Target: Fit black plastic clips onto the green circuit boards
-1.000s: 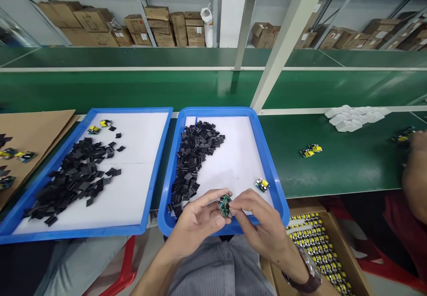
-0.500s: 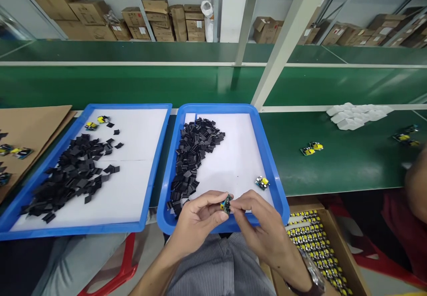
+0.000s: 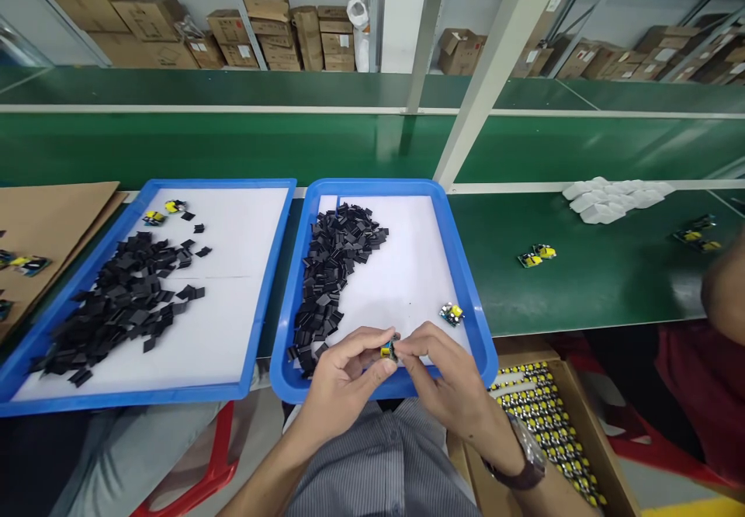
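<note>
We're watching a small circuit board [image 3: 393,348], yellow and blue showing on its left side; we see it nearly edge-on, partly hidden by fingers [image 3: 372,339]; it's held above the blue tray's [image 3: 486,346] near side.

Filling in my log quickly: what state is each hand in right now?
Left hand: closed, holding a small circuit board.
Right hand: closed in a pinch at that board's edge; what it grips cannot be told.

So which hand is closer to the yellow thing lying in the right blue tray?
Right. The right hand is just this side of the yellow thing; the left hand is farther, to its left.
</note>
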Motion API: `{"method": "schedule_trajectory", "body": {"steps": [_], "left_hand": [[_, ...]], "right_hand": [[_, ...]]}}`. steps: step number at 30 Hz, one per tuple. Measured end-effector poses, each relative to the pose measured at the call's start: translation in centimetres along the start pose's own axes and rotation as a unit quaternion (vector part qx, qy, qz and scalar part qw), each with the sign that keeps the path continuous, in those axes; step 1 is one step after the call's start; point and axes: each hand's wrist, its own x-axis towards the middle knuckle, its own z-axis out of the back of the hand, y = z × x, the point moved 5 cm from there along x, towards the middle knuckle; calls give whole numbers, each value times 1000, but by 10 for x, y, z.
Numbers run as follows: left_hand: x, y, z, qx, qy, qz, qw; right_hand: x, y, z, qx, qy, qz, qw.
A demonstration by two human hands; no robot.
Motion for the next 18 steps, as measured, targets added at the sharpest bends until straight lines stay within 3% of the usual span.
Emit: {"method": "schedule_trajectory", "body": {"steps": [4, 7, 12, 18], "left_hand": [[-3, -2, -4, 111, 21, -46, 993], [-6, -9, -4, 250, -21, -109, 962], [-10, -16, -7, 328, -85, -172, 925], [-13, -14, -14, 345, -75, -243, 904]], "right_hand": [[1, -18, 0, 125, -34, -159, 979], [-4, -24, -2, 197, -52, -231, 951], [-16, -14, -2, 175, -60, -200, 962], [-22, -13, -5, 170, -63, -196, 964]]}}
